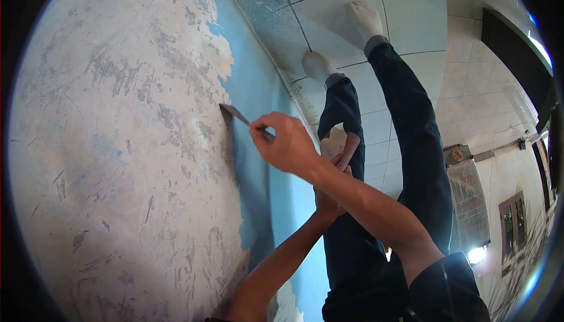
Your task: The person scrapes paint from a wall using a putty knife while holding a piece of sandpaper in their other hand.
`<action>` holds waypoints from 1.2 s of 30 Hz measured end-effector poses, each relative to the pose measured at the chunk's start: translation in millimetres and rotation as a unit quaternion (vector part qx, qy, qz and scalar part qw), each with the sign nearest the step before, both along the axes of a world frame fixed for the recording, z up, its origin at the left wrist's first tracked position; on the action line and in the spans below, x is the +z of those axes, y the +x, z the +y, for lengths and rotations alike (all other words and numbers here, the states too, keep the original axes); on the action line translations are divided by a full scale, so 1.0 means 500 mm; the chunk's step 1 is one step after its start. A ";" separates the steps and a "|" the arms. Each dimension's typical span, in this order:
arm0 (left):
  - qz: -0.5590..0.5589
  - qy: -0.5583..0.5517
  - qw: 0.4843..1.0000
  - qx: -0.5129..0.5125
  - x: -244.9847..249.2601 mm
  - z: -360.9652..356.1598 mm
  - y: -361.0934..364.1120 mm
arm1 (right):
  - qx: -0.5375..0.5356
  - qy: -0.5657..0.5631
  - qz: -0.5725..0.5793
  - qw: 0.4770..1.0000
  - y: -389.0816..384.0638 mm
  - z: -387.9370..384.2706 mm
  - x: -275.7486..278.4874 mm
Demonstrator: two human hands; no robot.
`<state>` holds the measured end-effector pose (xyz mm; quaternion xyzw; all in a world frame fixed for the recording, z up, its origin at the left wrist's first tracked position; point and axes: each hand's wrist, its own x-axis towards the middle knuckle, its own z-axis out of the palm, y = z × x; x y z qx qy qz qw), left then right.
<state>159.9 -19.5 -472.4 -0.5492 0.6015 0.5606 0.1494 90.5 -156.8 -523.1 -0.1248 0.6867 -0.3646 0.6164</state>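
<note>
My right hand [285, 143] is closed around the handle of a scraper [236, 114]. The blade's tip meets the wall [135, 146] where the blue paint [252, 93] borders the bare, patchy plaster. Below it, my left hand [332, 196] grips a curled piece of sandpaper [333, 141], beige on one face and reddish-brown on the other. My right forearm crosses in front of the left hand and covers part of its fingers.
My legs in dark jeans [411, 110] and bare feet [363, 19] are on the tiled floor [335, 5], with pale dust along the wall's base. A bright lamp [476, 255] shines at the right. Farther off is a window [513, 225].
</note>
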 end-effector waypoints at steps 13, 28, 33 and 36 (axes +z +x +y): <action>-0.008 -0.003 0.993 -0.121 0.024 -0.010 0.015 | 0.011 0.048 -0.021 0.999 -0.012 -0.039 -0.072; 0.009 0.020 0.993 -0.115 0.011 0.008 0.043 | 0.019 -0.005 -0.013 1.000 -0.018 -0.006 -0.039; -0.001 0.032 0.996 -0.078 0.021 -0.015 0.019 | 0.012 0.017 -0.013 1.000 -0.018 -0.035 -0.066; -0.006 0.043 0.996 -0.083 0.013 -0.007 0.027 | 0.004 0.018 -0.011 1.000 -0.020 -0.041 -0.074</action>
